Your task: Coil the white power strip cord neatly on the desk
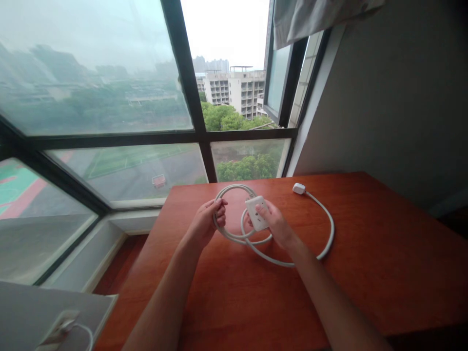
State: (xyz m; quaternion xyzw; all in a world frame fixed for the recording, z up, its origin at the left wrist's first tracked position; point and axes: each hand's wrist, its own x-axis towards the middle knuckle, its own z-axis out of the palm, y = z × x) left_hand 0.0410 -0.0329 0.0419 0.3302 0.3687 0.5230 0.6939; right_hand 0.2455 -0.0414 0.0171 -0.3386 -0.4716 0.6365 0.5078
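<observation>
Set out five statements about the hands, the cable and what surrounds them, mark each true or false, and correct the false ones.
1. The right hand holds the white socket block. True.
2. The left hand lies flat on the table. False: it is closed around loops of the cable.
3. The plug rests on the table, apart from both hands. True.
4. The cable is black. False: it is whitish.
5. Every window pane is shut. False: the upper right window pane stands open.
</observation>
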